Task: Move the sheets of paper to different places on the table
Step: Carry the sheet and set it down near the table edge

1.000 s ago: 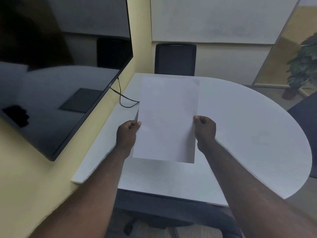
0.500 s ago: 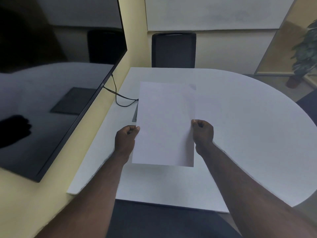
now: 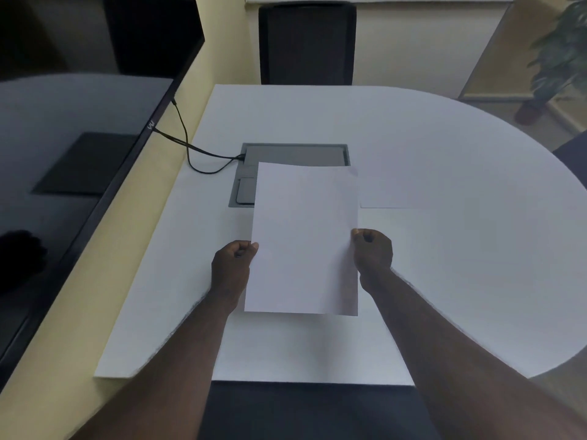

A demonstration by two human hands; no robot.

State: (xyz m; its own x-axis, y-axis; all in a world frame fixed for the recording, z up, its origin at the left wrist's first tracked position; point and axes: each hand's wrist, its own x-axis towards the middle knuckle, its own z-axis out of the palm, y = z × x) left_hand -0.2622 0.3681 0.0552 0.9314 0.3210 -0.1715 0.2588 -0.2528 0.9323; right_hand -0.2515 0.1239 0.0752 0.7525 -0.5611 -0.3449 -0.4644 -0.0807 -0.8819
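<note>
I hold a white sheet of paper just above the white table, over its near middle. My left hand pinches the sheet's left edge and my right hand pinches its right edge. Another white sheet lies flat on the table to the right of the held one, faint against the tabletop, with its left part hidden behind the held sheet.
A grey cable box lid is set into the table behind the held sheet, with black cables running to a large dark screen on the left wall. A black chair stands at the far side; a potted plant far right.
The sheet and both hands have come lower and nearer to me, down toward the tabletop. My head has tilted down, and the cable box lid now shows behind the sheet.
</note>
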